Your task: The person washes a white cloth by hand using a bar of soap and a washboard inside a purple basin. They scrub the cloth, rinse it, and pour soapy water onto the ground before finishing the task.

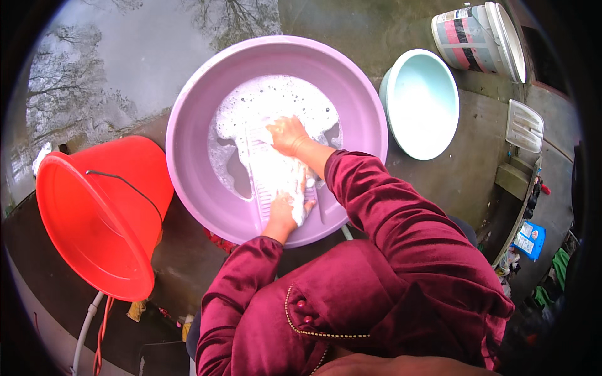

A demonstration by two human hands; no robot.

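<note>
A large lilac plastic basin [362, 108] stands before me, holding soapy water under thick white foam [277, 94]. Inside it a ribbed lilac washboard [264, 199] slopes up to the near rim. A wet, sudsy white cloth [280, 174] lies over the ribs; glare and foam blur its outline. My right hand [288, 135] is a fist closed on the cloth's far part, low over the suds. Nearer the rim, my left hand [283, 209] holds the cloth's near end against the board, with part of it between thumb and fingers.
On the left a red bucket [103, 211] with a wire handle lies tipped. A pale aqua basin [423, 103] is to the right, near a white lidded bucket [475, 42]. A white plastic dustpan-like piece [524, 126] and a blue packet [529, 239] lie far right.
</note>
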